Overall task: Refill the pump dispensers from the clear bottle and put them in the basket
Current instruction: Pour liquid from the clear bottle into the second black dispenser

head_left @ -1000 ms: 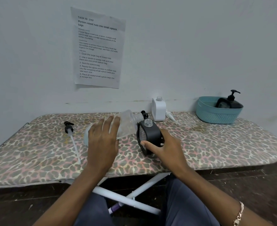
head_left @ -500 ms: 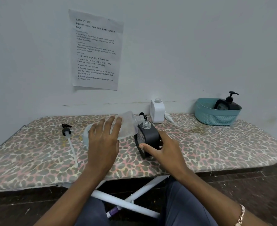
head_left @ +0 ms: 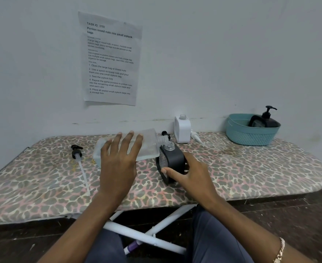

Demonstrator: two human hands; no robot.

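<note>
My left hand grips the clear bottle, tipped on its side with its threaded neck over the open mouth of a black dispenser. My right hand holds that black dispenser upright on the board. A white dispenser without its pump stands by the wall, and its white pump lies beside it. A black pump head with a long tube lies to the left. The teal basket at the right holds another black pump dispenser.
Everything rests on an ironing board with a leopard-print cover; its white legs show below, near my knees. A small black cap sits behind the bottle's neck. A printed sheet hangs on the wall.
The clear bottle has tilted a little further, with its neck closer over the black dispenser's mouth. Both hands keep their hold.
</note>
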